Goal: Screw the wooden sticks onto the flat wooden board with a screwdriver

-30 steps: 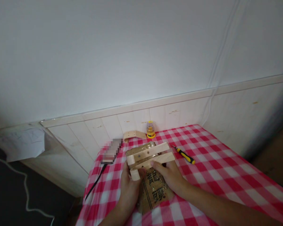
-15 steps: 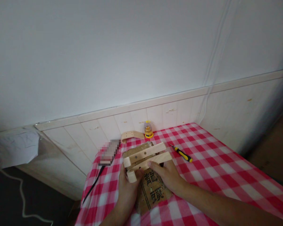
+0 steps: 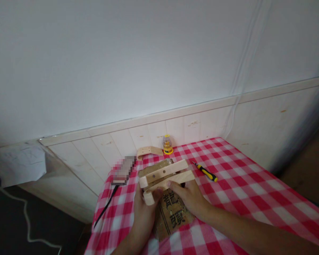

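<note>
fingers of our left hand and right hand are closed on the near bent-wood strip, thumbs on its visible side, other fingertips hidden. far bent-wood strip, bearing two dark screw heads, lies alongside; whether the two are joined we cannot tell. both are over cardboard printed with black characters. beyond, we note a curved wooden piece beside a yellow-capped bit case; yellow-and-black screwdriver to our right on the checked tablecloth.
</note>
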`<state>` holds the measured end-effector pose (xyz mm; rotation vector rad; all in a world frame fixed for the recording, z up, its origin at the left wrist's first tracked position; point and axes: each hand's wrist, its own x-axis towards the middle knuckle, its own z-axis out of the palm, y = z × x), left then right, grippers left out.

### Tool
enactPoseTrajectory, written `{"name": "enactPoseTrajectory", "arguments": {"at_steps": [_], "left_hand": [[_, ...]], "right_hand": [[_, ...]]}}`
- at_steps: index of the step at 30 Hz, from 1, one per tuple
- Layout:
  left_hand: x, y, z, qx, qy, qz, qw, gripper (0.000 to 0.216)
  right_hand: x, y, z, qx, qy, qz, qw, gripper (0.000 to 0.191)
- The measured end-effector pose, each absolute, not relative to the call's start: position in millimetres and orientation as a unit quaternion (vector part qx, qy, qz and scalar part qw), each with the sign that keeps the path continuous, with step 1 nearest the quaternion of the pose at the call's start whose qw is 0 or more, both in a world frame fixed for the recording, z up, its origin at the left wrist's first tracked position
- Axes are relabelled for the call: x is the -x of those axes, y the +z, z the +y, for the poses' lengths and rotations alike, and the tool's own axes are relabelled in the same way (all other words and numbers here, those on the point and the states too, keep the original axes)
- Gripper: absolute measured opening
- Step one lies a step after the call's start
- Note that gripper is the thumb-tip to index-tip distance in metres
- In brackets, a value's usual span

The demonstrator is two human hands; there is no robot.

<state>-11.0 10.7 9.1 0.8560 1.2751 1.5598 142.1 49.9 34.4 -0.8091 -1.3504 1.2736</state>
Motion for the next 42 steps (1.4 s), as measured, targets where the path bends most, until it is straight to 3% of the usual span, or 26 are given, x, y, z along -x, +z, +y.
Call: {"name": "enactPoseTrajectory", "arguments": {"at_steps": [20, 28, 42], "left_hand": [[12, 16, 13, -0.342, 0.639, 0.482, 0.492, 0.068], [18, 16, 15, -0.324, 0.647, 0.449, 0.524, 0.061], [20, 15, 13, -0.358, 0.648, 0.444, 0.504, 0.065]], "right_hand": [[-150, 24, 51, 0.314, 0.547, -0.594, 0.499, 0.048], [-159, 30, 62, 0.271, 0.628, -0.576, 0.448, 0.053], [-152, 30, 59, 0.362, 0.536, -0.592, 0.481, 0.056]]}}
